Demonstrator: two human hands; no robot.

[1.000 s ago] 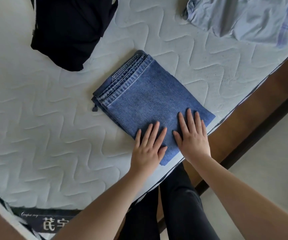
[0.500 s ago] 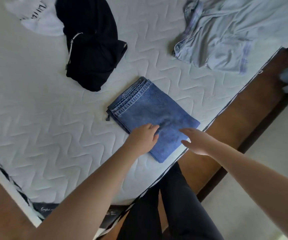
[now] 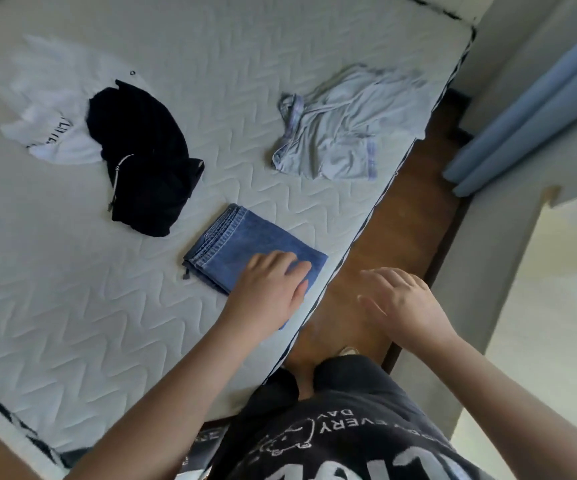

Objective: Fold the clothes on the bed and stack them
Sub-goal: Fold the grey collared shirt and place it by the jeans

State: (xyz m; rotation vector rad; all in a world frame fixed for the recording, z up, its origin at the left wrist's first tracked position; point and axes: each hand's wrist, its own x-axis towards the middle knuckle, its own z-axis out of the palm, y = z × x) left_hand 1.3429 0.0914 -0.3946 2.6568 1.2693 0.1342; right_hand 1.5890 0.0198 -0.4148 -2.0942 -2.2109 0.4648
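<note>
Folded blue jeans [image 3: 245, 244] lie near the mattress's right edge. My left hand [image 3: 269, 292] rests on their near end, fingers curled loosely over the denim. My right hand [image 3: 401, 303] hovers off the bed over the wooden frame, fingers spread, holding nothing. A crumpled black garment [image 3: 145, 157] with a white drawstring lies to the left of the jeans. A white printed shirt [image 3: 48, 109] lies partly under it. A rumpled pale blue garment [image 3: 342, 133] lies farther back by the right edge.
The white quilted mattress [image 3: 72, 306] fills most of the view. A brown wooden bed frame [image 3: 405, 216] runs along its right side. Blue curtains [image 3: 536, 109] hang at the far right. My dark printed shirt [image 3: 342, 441] shows at the bottom.
Both hands lay flat on the jeans a second ago. My right hand has lifted off and moved right, past the bed edge. The view has pulled back, showing more clothes.
</note>
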